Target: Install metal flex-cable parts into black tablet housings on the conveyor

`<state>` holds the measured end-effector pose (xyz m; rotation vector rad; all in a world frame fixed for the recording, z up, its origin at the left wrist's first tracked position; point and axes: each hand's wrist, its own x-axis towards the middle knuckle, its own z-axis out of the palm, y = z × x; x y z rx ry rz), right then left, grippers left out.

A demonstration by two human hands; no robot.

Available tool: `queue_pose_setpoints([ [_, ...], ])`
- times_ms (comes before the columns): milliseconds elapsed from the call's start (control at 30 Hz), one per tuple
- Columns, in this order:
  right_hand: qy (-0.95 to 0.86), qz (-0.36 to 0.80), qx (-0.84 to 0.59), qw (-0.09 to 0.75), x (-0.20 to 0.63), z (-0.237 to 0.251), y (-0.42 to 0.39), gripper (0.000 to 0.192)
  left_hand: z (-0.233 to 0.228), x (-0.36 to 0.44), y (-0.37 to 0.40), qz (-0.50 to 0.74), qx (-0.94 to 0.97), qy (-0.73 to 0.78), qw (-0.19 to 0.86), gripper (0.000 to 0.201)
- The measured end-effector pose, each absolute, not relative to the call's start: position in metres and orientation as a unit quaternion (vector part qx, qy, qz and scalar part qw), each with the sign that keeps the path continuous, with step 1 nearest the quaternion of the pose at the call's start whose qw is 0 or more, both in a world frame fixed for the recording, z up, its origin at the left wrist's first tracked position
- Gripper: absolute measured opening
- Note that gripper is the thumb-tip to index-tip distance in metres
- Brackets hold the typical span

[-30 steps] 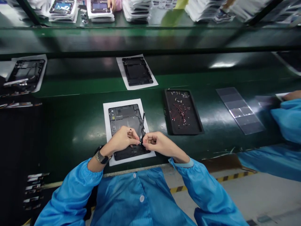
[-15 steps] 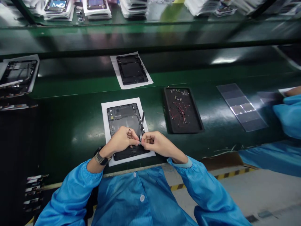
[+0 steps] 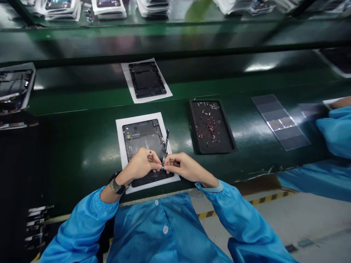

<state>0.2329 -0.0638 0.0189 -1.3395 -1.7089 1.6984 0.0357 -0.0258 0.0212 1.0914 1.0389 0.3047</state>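
Note:
In front of me an open black tablet housing [image 3: 145,138] lies on a white sheet [image 3: 119,135]. My left hand [image 3: 145,161] reaches over its lower part, thumb and fingers pinched together. My right hand [image 3: 184,166] meets it from the right, also in a pinch. Between the two sets of fingertips is the end of a thin black flex cable [image 3: 166,141], whose free part stands up past the housing's right edge. A tiny light-coloured piece shows at the pinch, too small to name.
Right of the sheet sits a black tray [image 3: 215,148] with red wires and small metal parts. Behind lies another tablet housing [image 3: 148,80]. Clear plastic sheets [image 3: 279,122] lie farther right, near a co-worker's blue sleeve [image 3: 334,128]. More housings [image 3: 16,86] are at left.
My view has shifted slightly, so most things sit a little more to the left. Both hands keep their pinch at the cable end, with only slight finger movement.

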Motion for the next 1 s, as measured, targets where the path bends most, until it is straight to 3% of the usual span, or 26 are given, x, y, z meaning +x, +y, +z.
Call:
queue_pose_setpoints([
  [633, -0.603, 0.622, -0.461, 0.193, 0.234, 0.01, -0.061, 0.025, 0.024, 0.036, -0.025, 0.123, 0.491, 0.462, 0.728, 0.011],
  [767, -0.661, 0.553, -0.472, 0.182, 0.247, 0.032, -0.045, 0.021, 0.03, 0.03, -0.026, 0.132, 0.569, 0.478, 0.656, 0.005],
  [900, -0.697, 0.407, -0.534, 0.251, 0.255, 0.065, 0.014, 0.019, 0.037, 0.024, -0.034, 0.107, 0.651, 0.538, 0.524, 0.006],
  [1000, -0.666, 0.322, -0.638, 0.214, 0.24, 0.076, 0.08, 0.012, 0.037, 0.02, -0.041, 0.085, 0.695, 0.56, 0.443, 0.01],
])
